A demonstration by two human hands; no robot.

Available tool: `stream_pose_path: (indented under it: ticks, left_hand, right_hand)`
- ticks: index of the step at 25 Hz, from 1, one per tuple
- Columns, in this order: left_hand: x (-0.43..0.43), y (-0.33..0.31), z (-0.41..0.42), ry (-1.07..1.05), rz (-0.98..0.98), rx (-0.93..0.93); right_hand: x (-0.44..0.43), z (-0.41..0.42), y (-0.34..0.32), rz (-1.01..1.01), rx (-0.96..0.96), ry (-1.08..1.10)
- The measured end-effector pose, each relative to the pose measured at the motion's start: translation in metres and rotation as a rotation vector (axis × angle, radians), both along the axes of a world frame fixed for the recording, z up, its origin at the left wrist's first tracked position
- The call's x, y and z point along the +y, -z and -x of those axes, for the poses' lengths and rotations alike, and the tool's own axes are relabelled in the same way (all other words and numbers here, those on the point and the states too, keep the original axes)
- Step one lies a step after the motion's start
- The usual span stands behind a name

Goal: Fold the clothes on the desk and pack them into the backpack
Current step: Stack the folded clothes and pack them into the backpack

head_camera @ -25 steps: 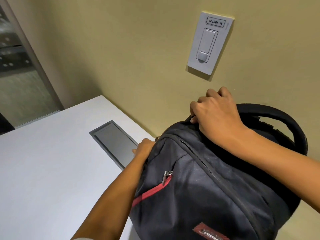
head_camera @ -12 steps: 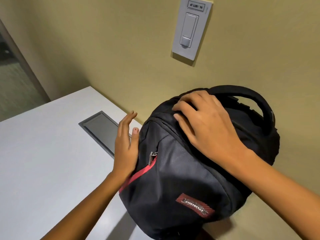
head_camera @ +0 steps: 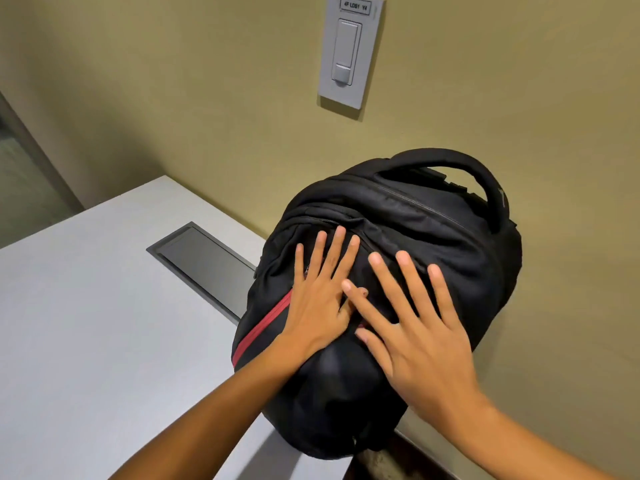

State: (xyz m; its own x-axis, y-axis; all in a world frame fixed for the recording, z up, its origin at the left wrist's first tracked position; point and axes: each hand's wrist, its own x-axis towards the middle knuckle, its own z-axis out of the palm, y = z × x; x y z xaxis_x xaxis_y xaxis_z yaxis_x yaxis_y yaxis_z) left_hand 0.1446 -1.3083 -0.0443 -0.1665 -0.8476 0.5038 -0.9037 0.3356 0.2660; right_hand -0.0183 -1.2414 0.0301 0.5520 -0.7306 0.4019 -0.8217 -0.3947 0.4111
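Observation:
A black backpack (head_camera: 426, 237) with a red zip strip stands upright on the white desk (head_camera: 86, 341), leaning against the wall. Its zips look closed and its top handle arches at the upper right. My left hand (head_camera: 318, 299) lies flat on the bag's front, fingers spread and straight. My right hand (head_camera: 412, 327) presses flat beside it, fingers straight, its fingertips overlapping the left hand's thumb. No clothes are in view.
A dark grey cable hatch (head_camera: 204, 265) is set into the desk left of the bag. A light switch plate (head_camera: 349, 53) hangs on the beige wall above. The desk's right edge runs just under the bag's base.
My left hand has moved from the bag's left side onto its front. My right hand slid down from the top and flattened. The view has tilted, so the bag appears higher up.

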Motion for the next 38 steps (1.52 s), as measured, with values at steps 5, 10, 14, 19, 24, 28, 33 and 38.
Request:
stream_pose_path:
  ticks: [5,10,14,19,24,28,33,38]
  left_hand:
    - [-0.016,-0.001,0.004,-0.111,0.013,-0.051]
    - [0.03,0.006,0.008,-0.089,-0.08,0.03]
    - [0.031,0.014,0.016,-0.156,-0.157,0.006]
    - [0.027,0.006,0.018,-0.148,-0.169,0.045]
    - [0.049,-0.019,0.021,-0.108,-0.032,0.328]
    - [0.072,-0.038,0.024,-0.214,0.06,0.589]
    - [0.113,-0.046,0.01,-0.214,0.089,0.719]
    - [0.157,-0.05,-0.014,-0.389,0.095,0.736]
  right_hand:
    - [-0.032,0.025,0.012,0.028,0.075,0.223]
    - [-0.018,0.018,0.024,0.06,-0.061,0.2]
    - [-0.016,0.02,0.037,0.08,-0.194,0.028]
    - [-0.018,0.025,0.039,0.049,-0.359,-0.072]
    - [-0.006,0.032,0.031,-0.063,-0.67,-0.351]
    - [0.013,0.027,0.013,-0.136,-0.907,-0.357]
    - [0.04,0.003,-0.006,-0.241,-1.058,-0.324]
    - [0.048,-0.027,-0.026,-0.38,-1.017,-0.501]
